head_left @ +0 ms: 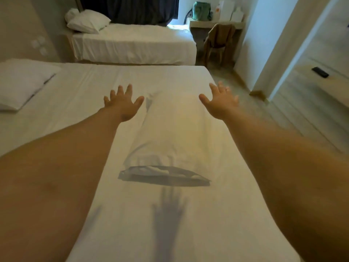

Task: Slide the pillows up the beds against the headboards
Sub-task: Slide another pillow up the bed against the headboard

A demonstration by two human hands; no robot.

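A white pillow (170, 133) lies lengthwise on the near bed (113, 78), its open end toward me. Both my arms stretch out over the bed. My left hand (123, 103) hovers at the pillow's far left corner, fingers spread, holding nothing. My right hand (221, 102) is at the far right corner, also spread and empty. A second white pillow (20, 82) rests at the left end of the near bed by the wall. On the far bed (136, 44), two more pillows (87, 20) are stacked at its left end.
A wooden chair (219, 42) with a brown garment over it stands at a desk (215, 24) holding a green bag. Dark curtains hang behind the far bed. Floor runs along the right of the near bed. A dark remote (320, 72) lies on a surface at right.
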